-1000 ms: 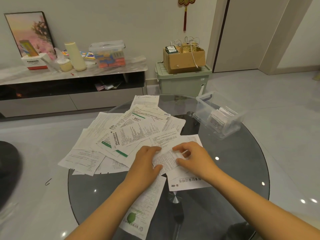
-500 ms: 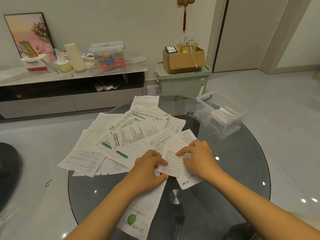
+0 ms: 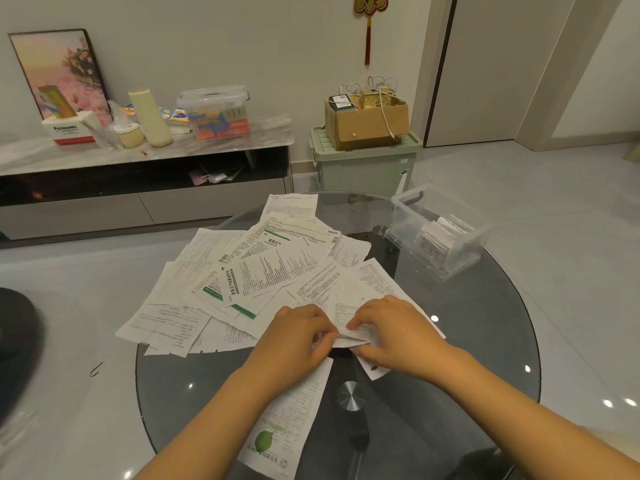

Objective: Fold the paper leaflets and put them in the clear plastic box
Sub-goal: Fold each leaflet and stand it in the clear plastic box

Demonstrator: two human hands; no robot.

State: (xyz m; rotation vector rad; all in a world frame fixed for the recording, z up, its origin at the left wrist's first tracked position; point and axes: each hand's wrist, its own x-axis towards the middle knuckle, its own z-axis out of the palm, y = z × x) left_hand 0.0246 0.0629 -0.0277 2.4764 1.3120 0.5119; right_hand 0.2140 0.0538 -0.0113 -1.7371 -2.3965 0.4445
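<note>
Both hands, left hand [image 3: 298,337] and right hand [image 3: 394,336], have drawn one leaflet [image 3: 349,327] nearer.

The leaflets [image 3: 277,268] in the centre of the frame are white with fine dark print; some carry green bars, and the one at the bottom shows a green leaf mark. The round table [image 3: 485,341] is dark smoked glass. At the right, the plastic box [image 3: 438,233] is clear. Behind it, the storage bin [image 3: 363,168] is pale green.

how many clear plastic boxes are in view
2: one open box on the glass table at right, holding folded leaflets; one lidded box on the sideboard against the wall. None seems hidden.
</note>
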